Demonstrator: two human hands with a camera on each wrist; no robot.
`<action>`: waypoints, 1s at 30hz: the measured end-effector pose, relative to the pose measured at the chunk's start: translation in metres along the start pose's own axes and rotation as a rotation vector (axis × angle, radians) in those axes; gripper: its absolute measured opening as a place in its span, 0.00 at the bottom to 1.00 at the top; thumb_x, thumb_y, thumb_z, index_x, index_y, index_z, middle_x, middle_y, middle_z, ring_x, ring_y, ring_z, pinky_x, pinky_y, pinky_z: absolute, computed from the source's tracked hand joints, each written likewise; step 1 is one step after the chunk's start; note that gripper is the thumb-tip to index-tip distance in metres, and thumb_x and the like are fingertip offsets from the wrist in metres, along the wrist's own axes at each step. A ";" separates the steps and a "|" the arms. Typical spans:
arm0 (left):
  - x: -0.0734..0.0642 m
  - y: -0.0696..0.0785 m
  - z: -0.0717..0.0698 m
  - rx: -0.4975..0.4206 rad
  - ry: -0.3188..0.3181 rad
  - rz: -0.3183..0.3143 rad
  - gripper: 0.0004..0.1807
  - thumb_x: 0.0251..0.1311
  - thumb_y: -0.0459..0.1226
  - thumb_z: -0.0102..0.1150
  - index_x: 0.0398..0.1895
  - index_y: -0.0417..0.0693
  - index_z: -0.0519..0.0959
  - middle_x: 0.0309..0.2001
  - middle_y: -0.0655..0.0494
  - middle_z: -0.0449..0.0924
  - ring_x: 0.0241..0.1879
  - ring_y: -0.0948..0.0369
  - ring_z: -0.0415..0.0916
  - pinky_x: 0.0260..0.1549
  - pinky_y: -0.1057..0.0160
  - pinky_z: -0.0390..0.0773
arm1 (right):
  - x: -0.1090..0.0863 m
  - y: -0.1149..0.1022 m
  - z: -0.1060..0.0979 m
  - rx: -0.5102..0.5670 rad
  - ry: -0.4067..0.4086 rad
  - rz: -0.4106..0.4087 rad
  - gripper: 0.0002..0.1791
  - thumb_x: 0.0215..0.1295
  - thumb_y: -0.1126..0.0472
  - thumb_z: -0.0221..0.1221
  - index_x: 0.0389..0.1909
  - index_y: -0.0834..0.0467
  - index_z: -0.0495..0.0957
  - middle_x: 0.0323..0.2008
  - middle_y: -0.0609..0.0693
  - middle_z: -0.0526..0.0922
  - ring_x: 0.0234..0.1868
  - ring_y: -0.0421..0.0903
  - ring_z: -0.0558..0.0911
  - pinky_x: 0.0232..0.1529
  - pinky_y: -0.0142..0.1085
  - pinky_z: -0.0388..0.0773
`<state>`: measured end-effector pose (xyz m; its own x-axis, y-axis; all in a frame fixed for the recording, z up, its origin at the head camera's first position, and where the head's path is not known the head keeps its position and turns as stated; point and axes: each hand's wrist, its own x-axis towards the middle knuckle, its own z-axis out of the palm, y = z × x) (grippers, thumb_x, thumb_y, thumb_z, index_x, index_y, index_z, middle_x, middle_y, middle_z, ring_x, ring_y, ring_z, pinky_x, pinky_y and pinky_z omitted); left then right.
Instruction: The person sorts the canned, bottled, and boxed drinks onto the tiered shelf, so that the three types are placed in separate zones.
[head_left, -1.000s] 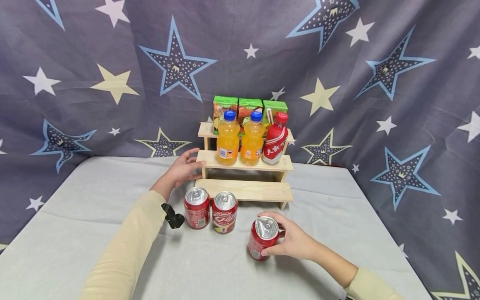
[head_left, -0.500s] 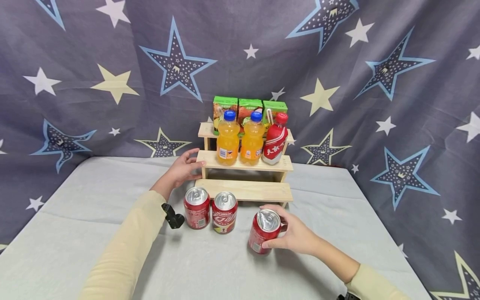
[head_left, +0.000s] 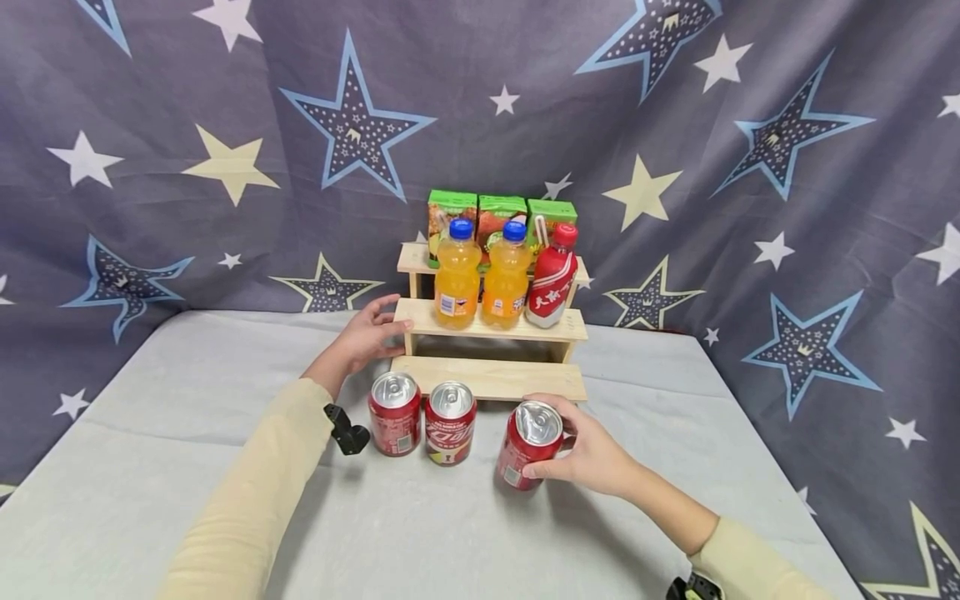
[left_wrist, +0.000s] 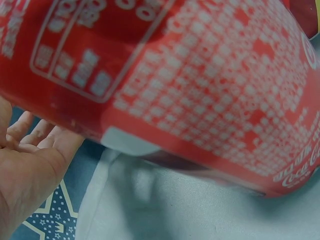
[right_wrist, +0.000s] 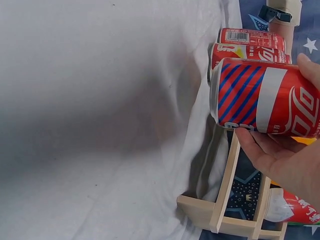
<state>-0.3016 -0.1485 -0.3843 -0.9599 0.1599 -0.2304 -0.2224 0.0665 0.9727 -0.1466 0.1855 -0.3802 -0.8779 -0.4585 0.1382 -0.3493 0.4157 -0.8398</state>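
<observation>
In the head view my right hand (head_left: 588,450) grips a red soda can (head_left: 517,454), thumb at its front and fingers behind. The can leans slightly, and its silver bottom rim shows in the right wrist view; whether it clears the table, I cannot tell. My left hand (head_left: 367,337) touches the left end of a wooden tiered stand (head_left: 491,379), its fingers extended. Two more soda cans stand upright before the stand: the left can (head_left: 395,425) beside my left wrist, the other can (head_left: 450,433) close to its right. The left can fills most of the left wrist view.
On the middle tier stand two orange drink bottles (head_left: 457,279) (head_left: 506,283) and a red bottle (head_left: 553,279). Three green-topped juice cartons (head_left: 452,208) line the top tier. A star-patterned curtain (head_left: 480,150) hangs behind the cloth-covered table (head_left: 405,533).
My right hand and its can have moved away from me, toward the stand. The left hand, the stand and the other two cans have stayed in place.
</observation>
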 end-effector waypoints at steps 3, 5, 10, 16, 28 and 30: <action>0.001 -0.001 0.000 -0.001 -0.002 0.003 0.39 0.63 0.36 0.55 0.73 0.58 0.46 0.70 0.39 0.53 0.64 0.42 0.62 0.57 0.45 0.74 | 0.001 -0.001 0.000 0.017 -0.002 0.004 0.44 0.40 0.57 0.75 0.61 0.51 0.66 0.54 0.50 0.77 0.52 0.46 0.76 0.54 0.37 0.77; 0.001 -0.001 0.000 0.000 0.000 0.005 0.39 0.63 0.36 0.55 0.73 0.57 0.46 0.70 0.39 0.53 0.64 0.42 0.61 0.57 0.44 0.74 | 0.002 -0.002 -0.001 0.020 0.004 0.010 0.44 0.40 0.57 0.75 0.61 0.51 0.66 0.53 0.50 0.77 0.52 0.47 0.76 0.54 0.38 0.77; 0.001 -0.001 0.000 0.003 0.007 0.005 0.39 0.63 0.36 0.55 0.73 0.57 0.47 0.70 0.40 0.53 0.64 0.42 0.62 0.57 0.44 0.74 | 0.005 -0.004 -0.003 0.011 0.027 0.023 0.44 0.40 0.57 0.75 0.62 0.49 0.65 0.54 0.50 0.76 0.52 0.49 0.76 0.53 0.37 0.78; 0.001 -0.001 -0.001 0.004 0.008 0.004 0.39 0.63 0.35 0.54 0.73 0.57 0.47 0.70 0.39 0.52 0.64 0.41 0.62 0.57 0.44 0.74 | 0.008 -0.008 -0.007 0.019 0.044 0.030 0.44 0.41 0.59 0.75 0.62 0.50 0.65 0.54 0.50 0.76 0.52 0.49 0.76 0.51 0.36 0.79; 0.002 -0.003 -0.002 0.003 0.003 0.006 0.41 0.63 0.35 0.55 0.74 0.56 0.45 0.70 0.39 0.52 0.64 0.41 0.61 0.57 0.44 0.75 | 0.019 -0.019 -0.013 0.060 0.064 0.021 0.45 0.41 0.63 0.74 0.63 0.52 0.65 0.55 0.53 0.74 0.51 0.50 0.76 0.47 0.34 0.81; 0.002 -0.003 -0.003 0.002 0.003 0.008 0.40 0.63 0.35 0.55 0.74 0.56 0.45 0.70 0.39 0.53 0.64 0.41 0.62 0.56 0.44 0.75 | 0.022 -0.021 -0.013 0.073 0.066 0.018 0.45 0.41 0.65 0.74 0.63 0.54 0.64 0.55 0.55 0.74 0.50 0.51 0.76 0.44 0.34 0.82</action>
<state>-0.3034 -0.1509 -0.3875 -0.9620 0.1575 -0.2228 -0.2146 0.0677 0.9744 -0.1627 0.1771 -0.3529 -0.9043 -0.3977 0.1552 -0.3106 0.3637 -0.8782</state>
